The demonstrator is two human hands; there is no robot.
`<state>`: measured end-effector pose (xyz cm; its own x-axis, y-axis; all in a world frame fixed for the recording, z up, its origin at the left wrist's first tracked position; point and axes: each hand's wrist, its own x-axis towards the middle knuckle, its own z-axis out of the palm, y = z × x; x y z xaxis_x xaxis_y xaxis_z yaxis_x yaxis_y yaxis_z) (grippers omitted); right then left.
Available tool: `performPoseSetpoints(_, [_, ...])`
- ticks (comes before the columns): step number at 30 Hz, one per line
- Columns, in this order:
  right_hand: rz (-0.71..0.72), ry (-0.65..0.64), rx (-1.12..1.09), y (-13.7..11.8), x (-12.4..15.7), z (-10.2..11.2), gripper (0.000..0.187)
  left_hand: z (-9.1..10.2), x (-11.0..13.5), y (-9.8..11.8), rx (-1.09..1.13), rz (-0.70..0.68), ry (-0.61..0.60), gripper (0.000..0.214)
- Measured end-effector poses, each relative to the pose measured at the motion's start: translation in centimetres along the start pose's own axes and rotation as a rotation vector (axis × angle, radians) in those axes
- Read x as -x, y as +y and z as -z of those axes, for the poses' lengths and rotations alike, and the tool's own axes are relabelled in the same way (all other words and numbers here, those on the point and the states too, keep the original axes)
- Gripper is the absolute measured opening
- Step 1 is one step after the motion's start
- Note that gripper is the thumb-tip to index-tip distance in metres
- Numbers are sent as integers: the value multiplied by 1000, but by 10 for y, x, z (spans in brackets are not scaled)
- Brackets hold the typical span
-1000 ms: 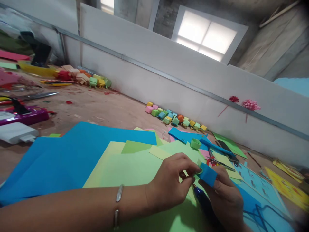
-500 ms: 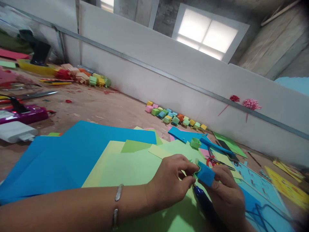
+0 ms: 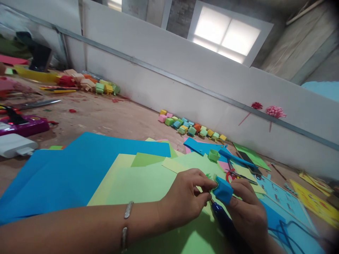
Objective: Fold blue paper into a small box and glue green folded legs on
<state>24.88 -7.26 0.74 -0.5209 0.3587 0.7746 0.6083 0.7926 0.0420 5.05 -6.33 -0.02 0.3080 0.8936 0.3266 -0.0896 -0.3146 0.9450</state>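
Left edge, on the tabletop [image 3: 106, 116]: white adapter [image 3: 16, 148], with a purple power strip [image 3: 23, 125] just beyond it.
Near left to centre: large blue paper sheet [image 3: 66, 173], overlapped by a light green sheet [image 3: 137, 183].
Centre: left hand [image 3: 185, 201], metal bracelet [image 3: 125, 222] on the wrist. Its grip is thumb and forefinger pressed together on the left end of the blue folded paper piece [image 3: 223, 190].
The piece is raised just above the green sheet, between the two hands and immediately right of the left fingertips. It is squat and box-like, its longer side slanting from far left to near right, a broad face turned up toward the camera.
Right of centre: right hand [image 3: 249, 215], its grip closed on the piece's right end from below. Both hands are equally near.
Under both hands: dark blue tool [image 3: 225, 222], kind unclear.
Far centre, along the wall: row of small paper cubes [image 3: 192, 128].
Right: red-handled scissors [image 3: 233, 174].
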Motion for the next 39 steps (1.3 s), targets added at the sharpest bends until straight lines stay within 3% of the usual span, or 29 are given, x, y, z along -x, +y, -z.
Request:
performPoseSetpoints(8, [-122,-41,-173,4,4,-3,34,2,-1,-8,-135,-227,27,30])
performPoseSetpoints(13, [-118,-48,-189,5,3,-4,37,3,-1,-10,-172,-289,19,30])
performPoseSetpoints(18, [-148,-51,-205,3,1,-3,31,4,-2,-9,-185,-225,-22,35])
performPoseSetpoints(25, [-455,-47,-335,7,6,-2,24,4,-4,-5,-204,-73,-27,27])
performPoseSetpoints(29, [-591,-32,-461,8,5,-1,18,7,-6,-4,-200,-57,55,21])
performPoseSetpoints(32, [-637,-64,-521,5,1,1,17,9,-6,-3,-129,-82,105,28])
performPoseSetpoints(37, [-610,-141,-542,-2,-6,4,17,9,-3,0,-81,-109,-47,62])
performPoseSetpoints(39, [-609,-155,-533,-4,-6,5,15,8,-2,0,-90,-95,-65,67])
